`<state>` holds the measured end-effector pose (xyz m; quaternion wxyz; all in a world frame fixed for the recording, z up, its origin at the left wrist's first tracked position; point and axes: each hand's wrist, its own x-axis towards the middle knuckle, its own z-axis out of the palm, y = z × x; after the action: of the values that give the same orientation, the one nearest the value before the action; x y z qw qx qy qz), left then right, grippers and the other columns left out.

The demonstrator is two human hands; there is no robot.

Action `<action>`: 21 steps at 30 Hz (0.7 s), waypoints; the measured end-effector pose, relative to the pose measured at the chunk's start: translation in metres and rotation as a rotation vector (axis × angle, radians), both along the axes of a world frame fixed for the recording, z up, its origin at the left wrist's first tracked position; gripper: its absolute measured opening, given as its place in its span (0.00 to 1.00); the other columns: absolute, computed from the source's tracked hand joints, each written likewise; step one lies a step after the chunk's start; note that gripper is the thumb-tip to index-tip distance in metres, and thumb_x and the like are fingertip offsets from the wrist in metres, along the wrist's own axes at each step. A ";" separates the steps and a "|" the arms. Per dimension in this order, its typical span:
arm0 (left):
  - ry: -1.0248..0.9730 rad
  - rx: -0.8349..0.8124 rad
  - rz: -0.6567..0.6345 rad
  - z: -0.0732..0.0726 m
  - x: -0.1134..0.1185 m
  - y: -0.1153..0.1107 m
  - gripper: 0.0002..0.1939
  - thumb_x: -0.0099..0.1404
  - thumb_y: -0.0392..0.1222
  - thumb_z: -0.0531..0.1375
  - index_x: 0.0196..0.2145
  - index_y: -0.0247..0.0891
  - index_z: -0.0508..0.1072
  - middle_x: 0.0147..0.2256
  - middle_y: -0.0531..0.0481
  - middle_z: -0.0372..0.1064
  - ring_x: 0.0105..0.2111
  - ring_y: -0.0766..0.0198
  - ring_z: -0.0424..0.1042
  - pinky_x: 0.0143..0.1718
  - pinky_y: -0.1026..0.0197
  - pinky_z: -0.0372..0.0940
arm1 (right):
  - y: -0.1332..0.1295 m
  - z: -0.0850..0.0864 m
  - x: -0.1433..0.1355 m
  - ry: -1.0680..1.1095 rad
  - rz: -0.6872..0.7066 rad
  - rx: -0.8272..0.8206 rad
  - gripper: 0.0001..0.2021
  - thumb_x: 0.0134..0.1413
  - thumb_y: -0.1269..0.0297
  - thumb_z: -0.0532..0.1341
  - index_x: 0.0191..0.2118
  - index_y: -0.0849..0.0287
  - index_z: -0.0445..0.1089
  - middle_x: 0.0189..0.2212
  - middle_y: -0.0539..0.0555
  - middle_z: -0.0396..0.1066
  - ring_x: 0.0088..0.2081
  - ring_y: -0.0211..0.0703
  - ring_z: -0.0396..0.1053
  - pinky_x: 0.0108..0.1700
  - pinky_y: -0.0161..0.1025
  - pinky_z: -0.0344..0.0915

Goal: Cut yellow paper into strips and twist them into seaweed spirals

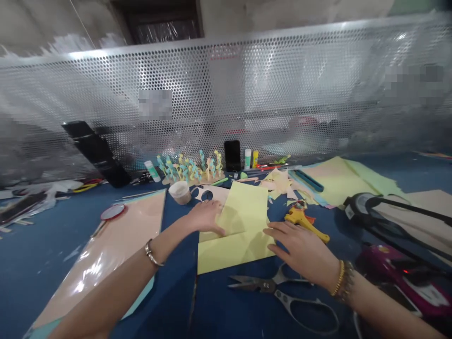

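Yellow paper (243, 212) lies in front of me, one piece standing out over a wider sheet with a crease across it. My left hand (206, 217) rests on its left side, fingers stretched and thumb apart. At the right edge, my right hand (296, 242) touches the paper with its fingertips, fingers spread. Grey metal scissors (264, 285) lie just below the paper, their blades pointing left and part of a handle under my right hand. Close above that hand sits a yellow-handled tool (303, 221), perhaps a hole punch.
Peach paper in a clear sleeve (130, 235) lies left with a red-rimmed round object (113, 212). A white cup (180, 192), small paper flowers (192, 167), glue sticks (247, 159) and a phone (232, 155) stand behind. Paper scraps (278, 181), a black-framed device (360, 207) and a magenta device (399, 278) are right.
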<state>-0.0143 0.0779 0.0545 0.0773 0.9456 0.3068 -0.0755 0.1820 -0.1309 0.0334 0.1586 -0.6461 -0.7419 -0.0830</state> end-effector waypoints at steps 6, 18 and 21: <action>0.006 -0.090 -0.009 0.000 0.002 0.000 0.21 0.43 0.54 0.65 0.33 0.40 0.71 0.35 0.48 0.71 0.36 0.52 0.71 0.33 0.61 0.62 | -0.007 -0.002 0.013 0.095 -0.042 -0.008 0.12 0.57 0.64 0.56 0.46 0.54 0.70 0.45 0.54 0.72 0.45 0.46 0.71 0.43 0.46 0.71; -0.283 -0.146 0.213 0.011 -0.019 -0.020 0.30 0.56 0.47 0.58 0.55 0.36 0.60 0.45 0.43 0.71 0.42 0.53 0.72 0.40 0.59 0.65 | 0.004 -0.001 0.015 0.367 -0.089 -0.093 0.14 0.58 0.61 0.54 0.48 0.55 0.68 0.46 0.56 0.70 0.47 0.49 0.69 0.47 0.49 0.68; -0.542 -0.083 0.293 0.027 -0.024 -0.032 0.21 0.59 0.48 0.57 0.49 0.38 0.67 0.46 0.45 0.71 0.44 0.53 0.71 0.43 0.57 0.63 | 0.011 -0.001 0.012 0.620 -0.135 -0.171 0.19 0.57 0.56 0.54 0.51 0.58 0.65 0.46 0.59 0.69 0.46 0.49 0.68 0.46 0.49 0.68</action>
<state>-0.0387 0.0457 0.0812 0.2047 0.8732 0.4045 0.1789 0.1938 -0.1195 0.0320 0.3163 -0.6992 -0.6182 0.1698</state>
